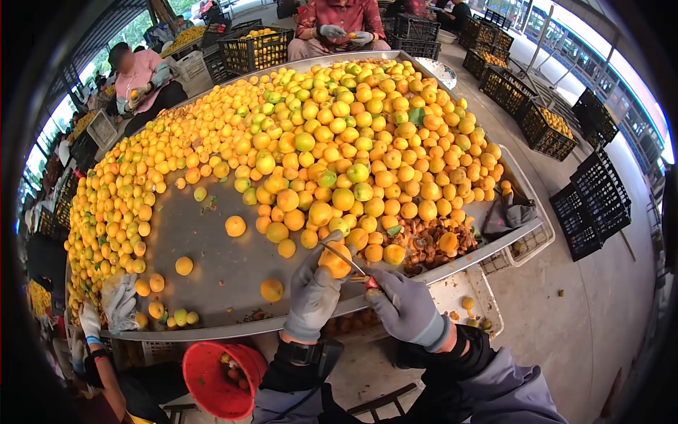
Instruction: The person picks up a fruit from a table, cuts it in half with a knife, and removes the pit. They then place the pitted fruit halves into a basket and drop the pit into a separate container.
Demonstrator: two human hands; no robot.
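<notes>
My left hand, in a grey glove, is closed around an orange apricot just above the table's near edge. My right hand, gloved too, grips a small knife by its red handle. The thin blade reaches left and lies across the apricot's upper side. Beyond both hands a large heap of yellow-orange apricots, some greenish, covers much of the metal table. To the right of the blade sits a pile of brownish apricot scraps.
A red bucket with some pieces inside stands below the table's near edge. A white tray is under the right side. Black crates line the floor at right. Other people sit around the table, including one in pink.
</notes>
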